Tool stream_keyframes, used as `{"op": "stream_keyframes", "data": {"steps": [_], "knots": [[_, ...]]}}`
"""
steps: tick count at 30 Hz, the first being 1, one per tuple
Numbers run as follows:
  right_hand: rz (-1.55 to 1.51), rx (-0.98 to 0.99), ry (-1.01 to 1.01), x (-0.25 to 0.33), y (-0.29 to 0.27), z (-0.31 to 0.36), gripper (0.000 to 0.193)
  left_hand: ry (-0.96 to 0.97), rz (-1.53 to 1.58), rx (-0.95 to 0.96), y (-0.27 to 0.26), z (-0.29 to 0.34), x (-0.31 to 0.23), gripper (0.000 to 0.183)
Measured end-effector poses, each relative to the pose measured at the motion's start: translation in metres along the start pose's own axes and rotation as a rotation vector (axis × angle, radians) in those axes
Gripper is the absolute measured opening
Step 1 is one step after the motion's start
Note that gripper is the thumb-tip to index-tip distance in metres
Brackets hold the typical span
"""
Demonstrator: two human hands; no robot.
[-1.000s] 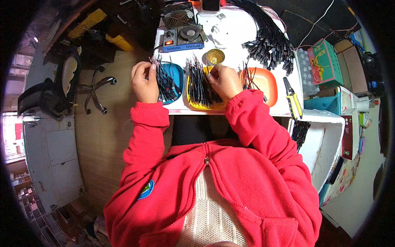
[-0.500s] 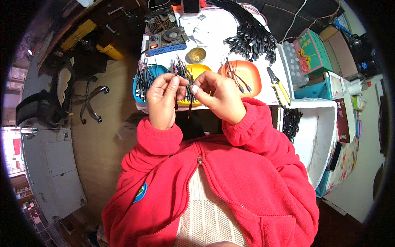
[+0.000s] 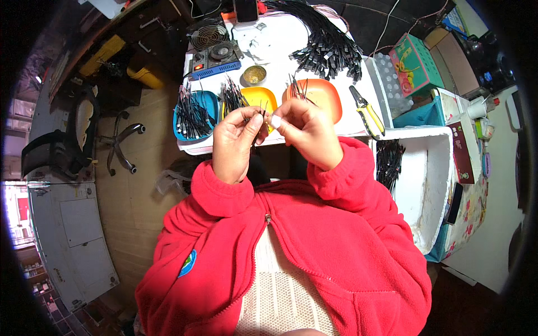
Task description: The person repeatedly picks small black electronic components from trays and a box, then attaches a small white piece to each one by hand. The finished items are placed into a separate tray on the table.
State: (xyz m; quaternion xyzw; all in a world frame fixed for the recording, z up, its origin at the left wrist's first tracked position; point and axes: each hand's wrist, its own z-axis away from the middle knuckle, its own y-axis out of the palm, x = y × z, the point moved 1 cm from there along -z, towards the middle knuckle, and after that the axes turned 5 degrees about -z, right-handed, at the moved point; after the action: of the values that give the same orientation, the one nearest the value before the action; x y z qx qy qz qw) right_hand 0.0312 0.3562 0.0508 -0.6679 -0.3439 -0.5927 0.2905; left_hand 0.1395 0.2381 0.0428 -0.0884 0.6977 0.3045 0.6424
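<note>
My left hand (image 3: 240, 147) and my right hand (image 3: 309, 134) meet in front of the table's near edge. Thin black wires (image 3: 265, 106) stick out between the pinched left fingers. The right thumb and forefinger are pinched at the same spot; what lies between their tips is too small to make out. Behind my hands stand a blue tray (image 3: 176, 130) full of black cables, a yellow tray (image 3: 262, 99) with black cables at its left side, and an orange tray (image 3: 328, 102) holding a few cables.
A metal bowl (image 3: 254, 75) and a small blue-based heater (image 3: 217, 67) stand behind the trays. Black cables (image 3: 330, 53) are heaped at the back. Yellow-handled wire strippers (image 3: 368, 115) lie at right, beside a white foam box (image 3: 440, 201). An office chair (image 3: 115, 140) stands left.
My hands have come closer together, their fingertips now nearly touching. The whole view has shifted slightly, so the table sits a little further left in it.
</note>
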Motion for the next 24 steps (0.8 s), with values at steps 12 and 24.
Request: {"op": "stream_keyframes", "data": {"steps": [12,24], "knots": [[-0.217,-0.074,-0.121,-0.009,-0.003,0.0,0.007,-0.036,0.008,0.133,0.01,0.005,0.001,0.012],[-0.732,0.074,0.145,-0.013,-0.003,0.005,0.015,-0.242,0.484,0.286,0.0,0.007,0.003,0.012]]}}
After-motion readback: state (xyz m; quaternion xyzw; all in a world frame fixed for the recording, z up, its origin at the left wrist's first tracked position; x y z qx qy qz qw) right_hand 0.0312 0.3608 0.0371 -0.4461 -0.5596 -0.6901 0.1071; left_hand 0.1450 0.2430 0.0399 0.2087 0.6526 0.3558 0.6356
